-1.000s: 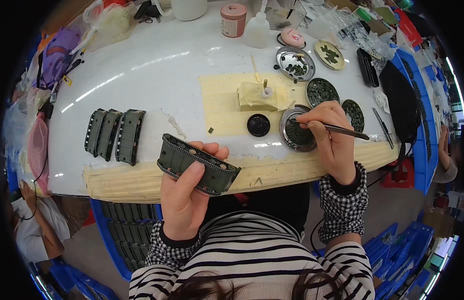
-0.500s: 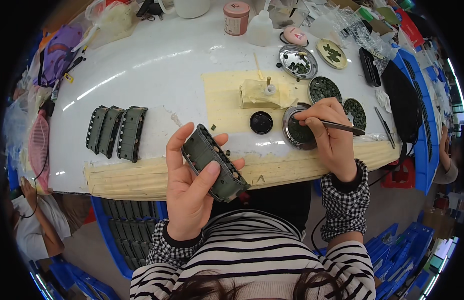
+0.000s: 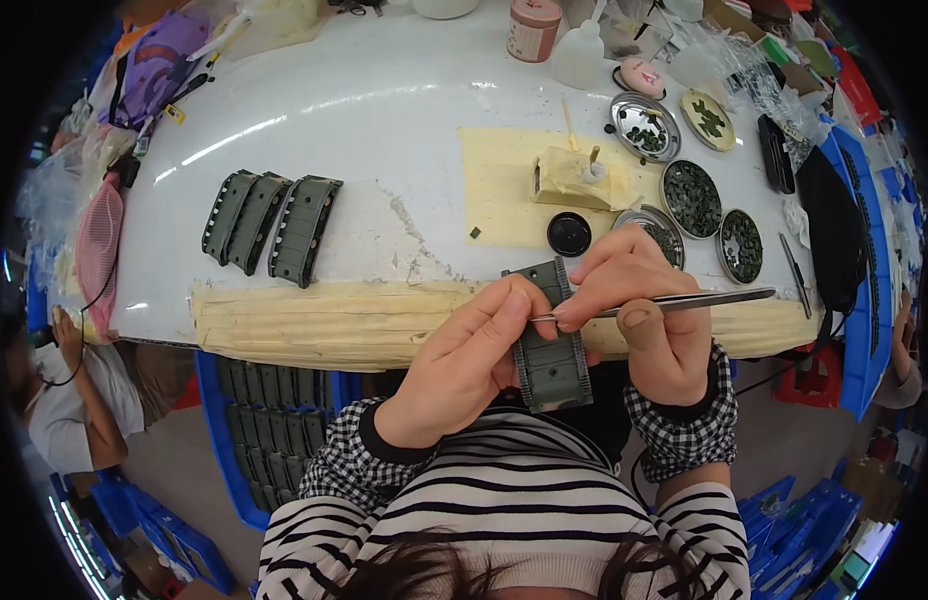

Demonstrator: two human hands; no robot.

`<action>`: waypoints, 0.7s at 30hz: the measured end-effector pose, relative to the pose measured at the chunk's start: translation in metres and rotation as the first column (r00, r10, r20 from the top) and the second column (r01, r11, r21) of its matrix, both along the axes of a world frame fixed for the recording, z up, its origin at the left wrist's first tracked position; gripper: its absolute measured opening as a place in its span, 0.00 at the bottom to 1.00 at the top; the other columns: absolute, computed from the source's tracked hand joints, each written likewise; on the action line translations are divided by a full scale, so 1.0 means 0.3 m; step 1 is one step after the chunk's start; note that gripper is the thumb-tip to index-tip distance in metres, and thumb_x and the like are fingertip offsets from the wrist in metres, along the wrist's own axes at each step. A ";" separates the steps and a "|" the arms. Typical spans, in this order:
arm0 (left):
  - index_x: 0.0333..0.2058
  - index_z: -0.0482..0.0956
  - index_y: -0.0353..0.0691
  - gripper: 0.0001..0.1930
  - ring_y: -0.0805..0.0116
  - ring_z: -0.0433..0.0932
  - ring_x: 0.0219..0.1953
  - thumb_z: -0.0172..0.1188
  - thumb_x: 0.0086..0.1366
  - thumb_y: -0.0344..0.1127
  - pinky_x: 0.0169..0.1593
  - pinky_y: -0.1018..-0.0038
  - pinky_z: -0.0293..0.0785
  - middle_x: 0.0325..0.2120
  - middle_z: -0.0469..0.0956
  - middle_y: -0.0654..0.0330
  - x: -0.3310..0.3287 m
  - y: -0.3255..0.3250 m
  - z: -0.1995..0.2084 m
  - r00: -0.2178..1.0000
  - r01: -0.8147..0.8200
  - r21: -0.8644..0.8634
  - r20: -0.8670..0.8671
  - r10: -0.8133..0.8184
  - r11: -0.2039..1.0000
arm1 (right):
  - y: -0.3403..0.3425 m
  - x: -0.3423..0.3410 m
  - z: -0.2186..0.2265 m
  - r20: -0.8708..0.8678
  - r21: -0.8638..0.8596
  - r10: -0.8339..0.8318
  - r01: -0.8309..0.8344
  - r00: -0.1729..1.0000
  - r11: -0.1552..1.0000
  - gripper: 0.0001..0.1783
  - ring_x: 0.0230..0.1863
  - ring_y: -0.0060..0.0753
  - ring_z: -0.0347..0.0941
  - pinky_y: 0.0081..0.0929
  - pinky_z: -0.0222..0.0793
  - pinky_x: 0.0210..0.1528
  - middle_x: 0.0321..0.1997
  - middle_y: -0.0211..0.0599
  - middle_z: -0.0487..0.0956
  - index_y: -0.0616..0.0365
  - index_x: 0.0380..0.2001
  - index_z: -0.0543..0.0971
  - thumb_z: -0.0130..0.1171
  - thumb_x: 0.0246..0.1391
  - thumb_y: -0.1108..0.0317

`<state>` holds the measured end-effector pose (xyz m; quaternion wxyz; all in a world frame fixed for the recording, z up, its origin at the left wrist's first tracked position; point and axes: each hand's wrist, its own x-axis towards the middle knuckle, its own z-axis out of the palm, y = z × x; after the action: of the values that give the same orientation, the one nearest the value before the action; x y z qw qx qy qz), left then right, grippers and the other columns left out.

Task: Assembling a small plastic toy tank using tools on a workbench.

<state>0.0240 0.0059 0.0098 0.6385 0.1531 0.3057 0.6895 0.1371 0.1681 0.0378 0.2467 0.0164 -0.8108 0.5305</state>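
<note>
My left hand (image 3: 464,350) grips a dark green model tank hull with tracks (image 3: 552,365) above the table's front edge. My right hand (image 3: 649,310) is closed round metal tweezers (image 3: 699,300), whose tips point left and meet the hull beside my left fingertips. Any small piece at the tips is too small to make out. Behind my right hand, partly covered by it, is a round metal dish of small green parts (image 3: 664,232). Three similar hulls (image 3: 304,232) stand side by side at the left.
A tape-covered block holding a small bottle (image 3: 564,180) and a black round lid (image 3: 569,234) are beyond my hands. Round dishes of green parts (image 3: 692,200) stand at the right. A blue crate of hulls (image 3: 224,440) is below left. Other people sit at both sides.
My right hand has brought the tweezers from the metal dish leftward to the hull. My left hand has moved right and turned the hull nearly upright in view. The whole view has shifted too.
</note>
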 end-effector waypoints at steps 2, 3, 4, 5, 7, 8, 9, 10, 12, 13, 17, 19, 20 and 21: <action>0.38 0.64 0.38 0.17 0.59 0.77 0.49 0.34 0.76 0.46 0.47 0.69 0.79 0.41 0.72 0.54 -0.004 -0.006 -0.009 1.000 -0.010 0.011 0.008 0.010 1.000 | -0.005 -0.008 -0.012 -0.005 -0.009 0.003 -0.003 1.000 1.000 0.12 0.37 0.33 0.67 0.28 0.65 0.44 0.28 0.31 0.80 0.60 0.33 0.82 0.52 0.61 0.65; 0.37 0.64 0.38 0.17 0.59 0.78 0.49 0.34 0.76 0.46 0.47 0.69 0.79 0.41 0.72 0.54 -0.006 -0.007 -0.014 1.000 -0.015 0.018 0.013 0.015 1.000 | -0.006 -0.010 -0.011 -0.001 -0.002 0.008 -0.008 1.000 1.000 0.12 0.37 0.33 0.68 0.28 0.65 0.44 0.28 0.32 0.80 0.60 0.33 0.82 0.52 0.61 0.65; 0.37 0.64 0.38 0.17 0.59 0.78 0.48 0.34 0.76 0.46 0.47 0.69 0.79 0.41 0.72 0.54 -0.007 -0.009 -0.014 1.000 -0.015 0.015 0.006 0.015 1.000 | -0.008 -0.011 -0.009 0.003 0.006 0.013 -0.013 1.000 1.000 0.12 0.37 0.34 0.69 0.28 0.66 0.44 0.28 0.32 0.80 0.61 0.32 0.82 0.53 0.61 0.65; 0.36 0.63 0.39 0.17 0.59 0.78 0.48 0.34 0.76 0.46 0.47 0.69 0.80 0.41 0.72 0.54 -0.007 -0.010 -0.014 1.000 -0.015 0.012 -0.002 0.015 1.000 | -0.010 -0.012 -0.008 0.007 0.013 0.017 -0.017 1.000 1.000 0.12 0.37 0.35 0.70 0.29 0.67 0.44 0.29 0.32 0.81 0.61 0.32 0.82 0.53 0.61 0.65; 0.36 0.63 0.39 0.17 0.59 0.78 0.48 0.34 0.76 0.46 0.46 0.70 0.80 0.40 0.72 0.54 -0.010 -0.011 -0.012 1.000 -0.011 0.006 -0.013 0.011 1.000 | -0.012 -0.007 -0.010 -0.025 0.000 0.001 -0.001 1.000 1.000 0.12 0.38 0.37 0.73 0.29 0.68 0.43 0.30 0.34 0.81 0.62 0.33 0.81 0.53 0.60 0.66; 0.36 0.63 0.39 0.17 0.59 0.78 0.48 0.33 0.76 0.47 0.45 0.70 0.80 0.40 0.72 0.54 -0.014 -0.012 -0.009 1.000 -0.008 0.003 -0.016 0.008 1.000 | -0.014 -0.004 -0.011 -0.041 -0.007 -0.008 0.007 0.999 1.000 0.11 0.38 0.38 0.75 0.30 0.69 0.43 0.30 0.35 0.81 0.63 0.33 0.81 0.54 0.60 0.66; 0.36 0.63 0.39 0.17 0.59 0.78 0.48 0.33 0.76 0.47 0.45 0.70 0.80 0.40 0.72 0.54 -0.017 -0.012 -0.009 1.000 -0.005 -0.001 -0.020 0.005 1.000 | -0.022 -0.004 -0.004 -0.029 -0.017 -0.007 0.007 1.000 1.000 0.11 0.38 0.39 0.76 0.30 0.70 0.43 0.31 0.36 0.81 0.63 0.33 0.81 0.54 0.59 0.67; 0.36 0.63 0.39 0.17 0.60 0.78 0.48 0.33 0.76 0.47 0.45 0.71 0.80 0.39 0.72 0.54 -0.019 -0.013 -0.010 1.000 -0.009 -0.005 -0.014 0.009 1.000 | -0.033 -0.006 0.010 -0.017 -0.026 -0.006 0.006 1.000 1.000 0.11 0.39 0.40 0.77 0.30 0.71 0.43 0.32 0.36 0.82 0.64 0.34 0.81 0.55 0.59 0.67; 0.36 0.62 0.39 0.17 0.60 0.78 0.48 0.33 0.76 0.47 0.44 0.71 0.81 0.39 0.72 0.55 -0.021 -0.015 -0.012 1.000 -0.015 -0.014 -0.004 0.015 1.000 | -0.039 -0.008 0.017 -0.006 -0.028 -0.006 0.006 1.000 1.000 0.10 0.39 0.40 0.78 0.30 0.72 0.42 0.33 0.38 0.82 0.65 0.34 0.81 0.56 0.58 0.68; 0.36 0.62 0.39 0.17 0.60 0.78 0.48 0.33 0.76 0.47 0.44 0.72 0.81 0.38 0.72 0.55 -0.021 -0.015 -0.010 1.000 -0.022 -0.014 -0.001 0.022 1.000 | -0.040 -0.009 0.016 -0.006 -0.020 -0.006 0.006 1.000 1.000 0.10 0.39 0.40 0.79 0.30 0.72 0.42 0.33 0.38 0.82 0.65 0.34 0.81 0.57 0.57 0.68; 0.36 0.62 0.38 0.17 0.60 0.78 0.49 0.34 0.76 0.47 0.43 0.72 0.81 0.38 0.71 0.57 -0.020 -0.011 -0.005 0.999 -0.035 -0.013 0.011 0.035 0.999 | -0.041 -0.015 0.015 -0.013 -0.009 0.005 -0.005 1.000 1.000 0.09 0.40 0.41 0.79 0.30 0.73 0.42 0.34 0.39 0.82 0.65 0.35 0.81 0.57 0.56 0.69; 0.37 0.62 0.38 0.17 0.61 0.78 0.48 0.34 0.76 0.47 0.43 0.72 0.81 0.39 0.70 0.57 -0.021 -0.012 -0.005 0.999 -0.037 -0.025 0.000 0.037 0.999 | -0.041 -0.016 0.018 -0.010 0.002 0.007 -0.007 1.000 1.000 0.09 0.40 0.41 0.79 0.30 0.73 0.42 0.34 0.39 0.82 0.65 0.35 0.81 0.57 0.56 0.69; 0.37 0.62 0.38 0.17 0.61 0.78 0.48 0.34 0.76 0.47 0.43 0.72 0.81 0.39 0.70 0.57 -0.022 -0.013 -0.006 0.999 -0.040 -0.038 -0.014 0.039 0.998 | -0.040 -0.017 0.019 -0.008 0.007 0.008 -0.008 1.000 1.000 0.09 0.39 0.41 0.79 0.30 0.73 0.42 0.34 0.39 0.82 0.65 0.35 0.81 0.57 0.56 0.69; 0.37 0.62 0.38 0.18 0.62 0.78 0.48 0.34 0.76 0.47 0.43 0.71 0.81 0.39 0.70 0.57 -0.022 -0.013 -0.007 0.999 -0.043 -0.052 -0.028 0.042 0.998 | -0.040 -0.018 0.018 -0.011 0.007 0.010 -0.010 1.000 1.000 0.09 0.39 0.41 0.79 0.30 0.73 0.42 0.34 0.39 0.82 0.65 0.35 0.81 0.57 0.56 0.69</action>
<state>0.0174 0.0019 0.0079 0.6233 0.1389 0.3353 0.6927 0.1317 0.1562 0.0433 0.2486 0.0241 -0.8113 0.5287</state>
